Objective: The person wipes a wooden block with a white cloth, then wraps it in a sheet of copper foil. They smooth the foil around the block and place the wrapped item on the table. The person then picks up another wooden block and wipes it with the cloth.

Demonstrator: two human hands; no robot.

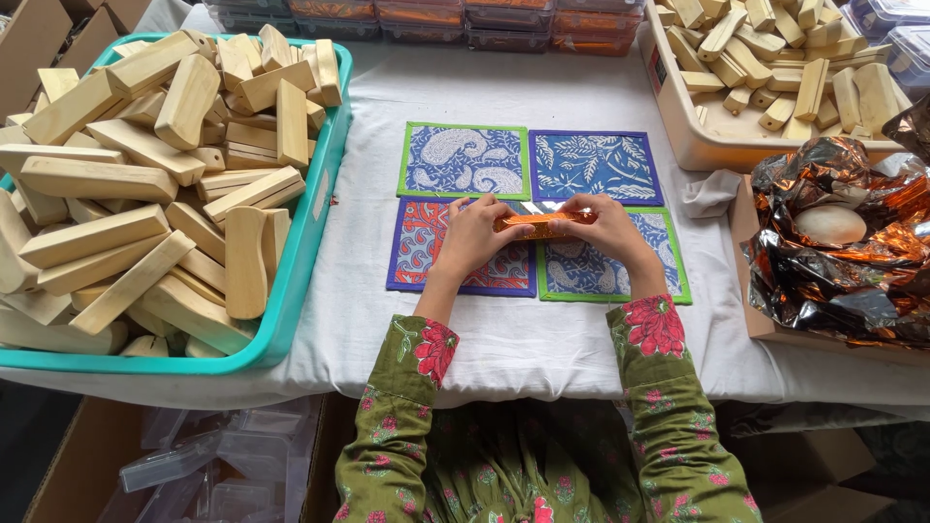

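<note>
Wrapping step in progress, by the look of it: gripping a small oblong item in orange foil (542,222) w/ both hands at table centre, just above the joint of the two lower printed fabric mats (463,254). Left hand (477,235) clamped on the item's left end, fingers curled over the top; right hand (608,228) clamped on the right end, thumb side toward the middle. Holding it low over the mats, prob touching or just off the cloth, can't tell which. Sitting at a white-clothed table (542,339); teal tub of pale wooden blocks (145,194) at left, beige tray of more blocks (775,68) upper right, crumpled copper foil sheets (833,242) in a box at right. Judging next move: needing foil pressed snug round the ends, both grips kept firm so wrap not slipping or tearing.
</note>
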